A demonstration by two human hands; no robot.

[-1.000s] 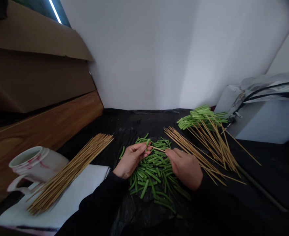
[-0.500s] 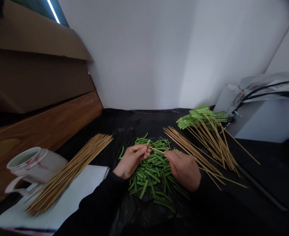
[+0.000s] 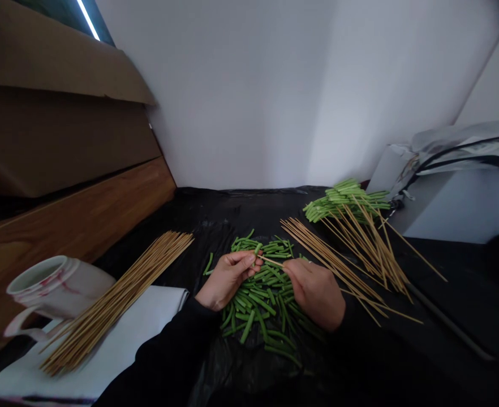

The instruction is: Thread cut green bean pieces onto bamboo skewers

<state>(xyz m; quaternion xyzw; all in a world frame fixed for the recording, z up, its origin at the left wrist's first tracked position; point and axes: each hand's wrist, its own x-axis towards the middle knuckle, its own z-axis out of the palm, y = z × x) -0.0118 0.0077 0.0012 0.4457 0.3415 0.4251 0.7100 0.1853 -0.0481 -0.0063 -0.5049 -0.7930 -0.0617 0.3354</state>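
Between the thumb and fingers of my left hand point(image 3: 228, 280) is a short cut green stalk point(image 3: 257, 249), which looks like garlic scape or green bean. My right hand point(image 3: 317, 293) is closed around a thin bamboo skewer point(image 3: 271, 260), its tip pointing left. That tip meets the stalk at my left fingertips; how deep it goes in is too small to tell. Under both hands lies a loose pile of cut green stalks point(image 3: 256, 299) on black plastic sheeting point(image 3: 228, 212).
Bamboo skewers point(image 3: 122, 299) lie bundled at left on a white sheet point(image 3: 164, 299), beside a white mug point(image 3: 63, 285). More skewers point(image 3: 330, 254) lie at right, near skewered green stalks point(image 3: 345, 199). A cardboard box point(image 3: 63, 135) stands left; cables point(image 3: 465, 161) hang far right.
Both hands keep almost the same pose, stalk against skewer tip. The stalk tilts slightly more to the right. The whole view has shifted a little.
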